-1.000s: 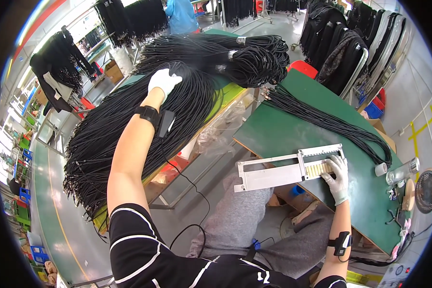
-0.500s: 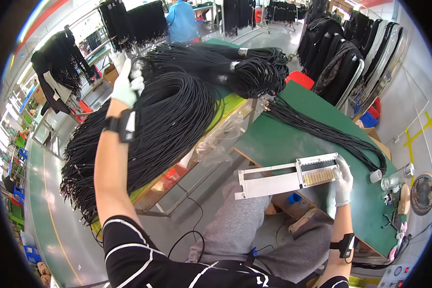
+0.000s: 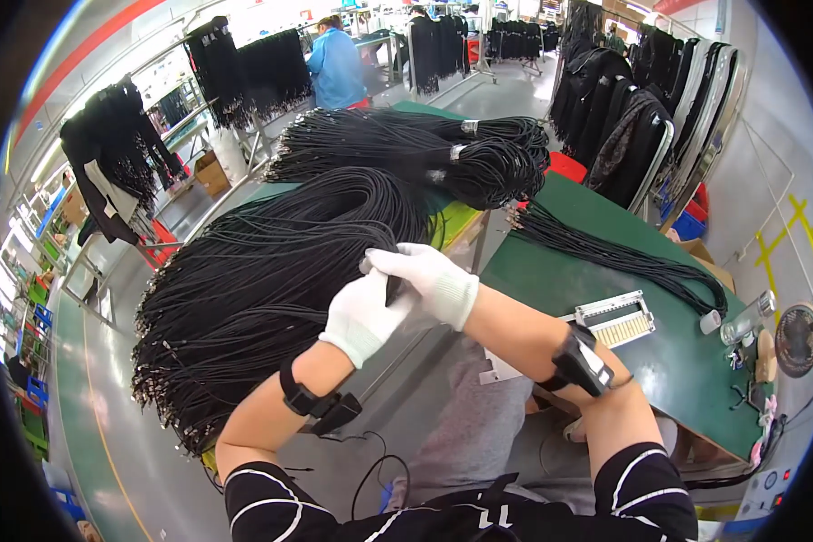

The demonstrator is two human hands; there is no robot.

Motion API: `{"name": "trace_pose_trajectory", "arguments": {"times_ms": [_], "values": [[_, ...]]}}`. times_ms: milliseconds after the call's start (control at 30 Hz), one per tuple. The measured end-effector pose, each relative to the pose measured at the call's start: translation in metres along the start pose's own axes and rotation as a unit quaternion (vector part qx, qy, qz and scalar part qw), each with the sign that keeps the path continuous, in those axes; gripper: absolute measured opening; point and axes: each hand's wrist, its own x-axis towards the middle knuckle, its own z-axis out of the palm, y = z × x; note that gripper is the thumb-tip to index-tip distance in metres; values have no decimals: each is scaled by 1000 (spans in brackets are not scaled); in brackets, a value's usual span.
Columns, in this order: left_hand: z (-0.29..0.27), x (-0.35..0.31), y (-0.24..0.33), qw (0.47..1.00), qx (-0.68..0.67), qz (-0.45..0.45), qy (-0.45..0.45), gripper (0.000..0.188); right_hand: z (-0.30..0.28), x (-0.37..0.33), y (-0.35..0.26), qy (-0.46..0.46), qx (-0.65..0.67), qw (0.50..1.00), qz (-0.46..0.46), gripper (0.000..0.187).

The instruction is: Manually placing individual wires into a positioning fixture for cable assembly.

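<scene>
My left hand (image 3: 363, 313) and my right hand (image 3: 432, 278), both in white gloves, meet at the near right side of a large heap of black cables (image 3: 271, 253). The fingers of both are closed and almost touching. Dark cable shows around the fingertips, but what they grip is hidden by the gloves and the heap behind. A white slotted frame (image 3: 619, 318) with a row of pale yellow strips rests at the near edge of the green table (image 3: 551, 262), partly covered by my right forearm.
Tied bundles of black cable (image 3: 479, 154) lie behind the heap. Another cable bunch (image 3: 614, 248) stretches across the green table. At right are a clear jar (image 3: 757, 312) and a small fan (image 3: 798, 350). Black cables hang on racks (image 3: 271, 77); a person in blue (image 3: 337, 68) is farther off.
My left hand has come back from the far left of the heap toward the middle. My right hand has let go of the white frame, now on the table, and joined the left.
</scene>
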Motion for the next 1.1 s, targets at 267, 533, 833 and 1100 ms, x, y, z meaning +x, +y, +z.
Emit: {"name": "trace_pose_trajectory", "arguments": {"times_ms": [267,533,833,1100], "values": [[-79,5,-57,914,173,156,333,28,47,22,-57,-27,139,979,-149,27],[-120,41,-100,898,246,221,289,32,95,-44,-127,-73,-185,959,-200,30],[-206,13,-231,850,394,92,337,27,-69,-125,-145,66,102,958,-261,31],[-211,46,-219,858,394,212,254,16,-139,-240,-104,279,56,954,-99,26]]}}
